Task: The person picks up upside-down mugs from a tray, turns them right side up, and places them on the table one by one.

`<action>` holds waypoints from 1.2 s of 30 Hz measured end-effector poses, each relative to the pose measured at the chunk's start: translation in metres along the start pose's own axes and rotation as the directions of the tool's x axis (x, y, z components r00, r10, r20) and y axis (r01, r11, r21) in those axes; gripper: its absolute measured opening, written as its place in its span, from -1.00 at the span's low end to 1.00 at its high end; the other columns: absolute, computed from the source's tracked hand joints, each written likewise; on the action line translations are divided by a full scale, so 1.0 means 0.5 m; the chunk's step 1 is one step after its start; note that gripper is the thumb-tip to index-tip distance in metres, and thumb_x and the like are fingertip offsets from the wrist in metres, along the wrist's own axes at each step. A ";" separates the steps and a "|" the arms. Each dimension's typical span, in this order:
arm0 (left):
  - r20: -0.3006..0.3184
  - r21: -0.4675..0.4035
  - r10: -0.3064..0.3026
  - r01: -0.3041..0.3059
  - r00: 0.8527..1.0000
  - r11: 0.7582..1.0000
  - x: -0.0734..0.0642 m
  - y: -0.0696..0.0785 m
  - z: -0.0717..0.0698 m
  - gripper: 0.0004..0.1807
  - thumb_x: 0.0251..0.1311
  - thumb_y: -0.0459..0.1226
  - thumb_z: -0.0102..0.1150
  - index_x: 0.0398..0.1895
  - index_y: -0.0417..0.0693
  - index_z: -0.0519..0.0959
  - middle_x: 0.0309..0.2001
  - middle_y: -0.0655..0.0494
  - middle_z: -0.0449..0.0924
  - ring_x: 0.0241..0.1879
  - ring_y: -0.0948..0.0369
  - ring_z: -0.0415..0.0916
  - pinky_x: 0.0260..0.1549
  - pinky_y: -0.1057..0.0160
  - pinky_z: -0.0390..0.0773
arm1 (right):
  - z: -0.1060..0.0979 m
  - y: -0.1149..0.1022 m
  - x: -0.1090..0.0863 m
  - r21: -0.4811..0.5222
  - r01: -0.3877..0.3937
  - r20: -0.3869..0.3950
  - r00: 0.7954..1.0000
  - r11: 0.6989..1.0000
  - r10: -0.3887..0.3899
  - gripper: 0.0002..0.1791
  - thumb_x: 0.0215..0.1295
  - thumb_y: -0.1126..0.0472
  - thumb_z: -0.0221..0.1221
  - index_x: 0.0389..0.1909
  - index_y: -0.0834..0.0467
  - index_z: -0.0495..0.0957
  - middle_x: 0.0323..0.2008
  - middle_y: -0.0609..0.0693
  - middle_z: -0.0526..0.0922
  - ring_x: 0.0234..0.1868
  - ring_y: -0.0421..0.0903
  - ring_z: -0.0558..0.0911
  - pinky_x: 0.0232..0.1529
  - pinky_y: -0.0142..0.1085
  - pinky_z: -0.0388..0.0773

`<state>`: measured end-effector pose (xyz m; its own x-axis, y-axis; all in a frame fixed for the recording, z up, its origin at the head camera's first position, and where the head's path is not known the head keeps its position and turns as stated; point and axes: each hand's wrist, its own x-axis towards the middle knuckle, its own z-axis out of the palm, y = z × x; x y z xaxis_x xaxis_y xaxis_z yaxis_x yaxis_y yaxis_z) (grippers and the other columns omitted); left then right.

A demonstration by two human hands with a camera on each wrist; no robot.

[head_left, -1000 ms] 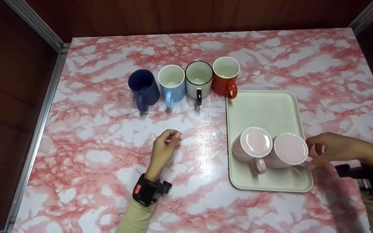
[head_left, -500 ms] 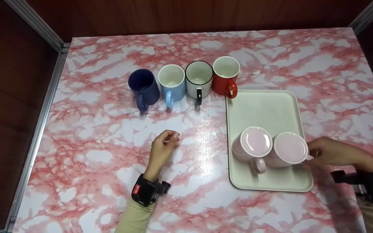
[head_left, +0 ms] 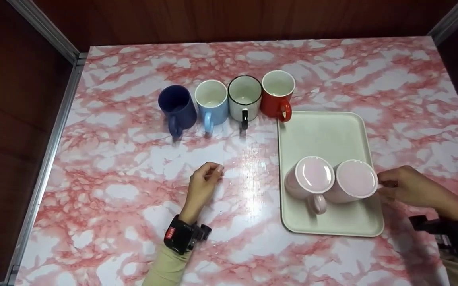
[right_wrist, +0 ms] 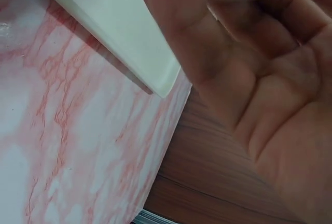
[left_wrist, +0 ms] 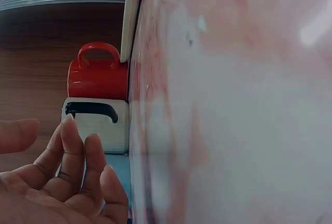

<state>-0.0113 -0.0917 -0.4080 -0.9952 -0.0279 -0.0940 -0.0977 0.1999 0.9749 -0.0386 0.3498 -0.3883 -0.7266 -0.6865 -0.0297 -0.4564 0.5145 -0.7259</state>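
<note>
My right hand (head_left: 416, 188) pinches the handle of a pale pink mug (head_left: 357, 180) at the right side of a cream tray (head_left: 324, 133). A second pale pink mug (head_left: 314, 174) stands on the tray against it, handle toward me. Both show glossy, pink, white-edged tops. In the right wrist view, curled fingers (right_wrist: 197, 42) cover most of the handle. My left hand (head_left: 203, 182) rests left of the tray, fingers loosely curled, holding nothing. Ahead of it stands a row of mugs: dark blue (head_left: 179, 109), light blue (head_left: 213, 107), white with a black handle (head_left: 245, 99), and red (head_left: 277, 97).
The red mug's handle reaches over the tray's far left corner. Pink-and-white marbled table (head_left: 113, 167) surrounds everything. Dark wooden panels (head_left: 253, 20) rise at the back and sides, with a metal strip (head_left: 54, 151) along the left edge.
My right fingers have closed on the right pink mug's handle. That mug has turned slightly, its handle swinging away from me, and shifted a little farther back. The left hand stays nearly still.
</note>
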 end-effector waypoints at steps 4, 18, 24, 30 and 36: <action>0.011 0.009 0.006 -0.006 1.000 1.000 -0.002 0.001 0.002 -0.80 0.25 -0.41 0.00 -0.27 -0.48 0.49 -0.34 -0.29 0.55 -0.26 -0.19 0.50 -0.22 0.16 0.49 | 0.003 -0.001 0.000 -0.107 0.020 -0.072 0.997 0.994 -0.028 -0.67 -0.12 0.65 0.20 -0.52 0.14 0.52 -0.67 -0.26 0.43 -0.64 -0.40 0.39 -0.66 -0.53 0.30; 0.026 0.014 -0.015 0.015 1.000 1.000 0.024 -0.076 0.016 -0.76 0.26 -0.25 0.05 -0.26 -0.31 0.55 -0.38 -0.08 0.58 -0.28 -0.03 0.53 -0.23 0.23 0.46 | -0.009 -0.009 -0.020 -0.133 -0.006 -0.081 0.997 0.991 -0.005 -0.65 -0.11 0.69 0.16 -0.49 0.16 0.50 -0.65 -0.27 0.45 -0.69 -0.34 0.42 -0.71 -0.52 0.34; 0.054 0.006 0.016 -0.016 0.998 1.000 0.018 -0.060 0.017 -0.74 0.28 -0.24 0.03 -0.26 -0.33 0.54 -0.38 -0.07 0.57 -0.27 -0.03 0.52 -0.22 0.19 0.47 | -0.025 -0.031 -0.035 -0.105 -0.058 -0.123 0.991 0.993 0.045 -0.69 -0.03 0.65 0.15 -0.47 0.15 0.51 -0.69 -0.24 0.49 -0.71 -0.32 0.46 -0.70 -0.50 0.40; 0.084 -0.040 0.021 -0.018 0.996 0.999 -0.003 0.007 0.017 -0.78 0.26 -0.38 0.00 -0.26 -0.48 0.50 -0.34 -0.34 0.52 -0.23 -0.20 0.47 -0.24 0.20 0.45 | -0.042 -0.054 -0.049 -0.012 -0.051 -0.189 0.981 0.999 0.048 -0.72 0.00 0.67 0.12 -0.40 0.24 0.56 -0.64 -0.18 0.56 -0.72 -0.28 0.50 -0.69 -0.47 0.44; 0.109 -0.075 0.035 -0.027 0.993 0.997 -0.006 0.019 0.025 -0.79 0.25 -0.40 0.00 -0.27 -0.48 0.49 -0.35 -0.32 0.52 -0.24 -0.21 0.45 -0.36 0.30 0.43 | -0.056 -0.082 -0.064 0.157 -0.069 -0.246 0.963 0.985 0.107 -0.62 0.01 0.74 0.02 -0.32 0.26 0.59 -0.56 -0.06 0.61 -0.68 -0.19 0.53 -0.66 -0.42 0.47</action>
<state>-0.0094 -0.0776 -0.4012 -0.9930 0.0859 -0.0814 -0.0701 0.1269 0.9894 -0.0110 0.3650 -0.3384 -0.8750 -0.4799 0.0632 -0.3192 0.4738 -0.8207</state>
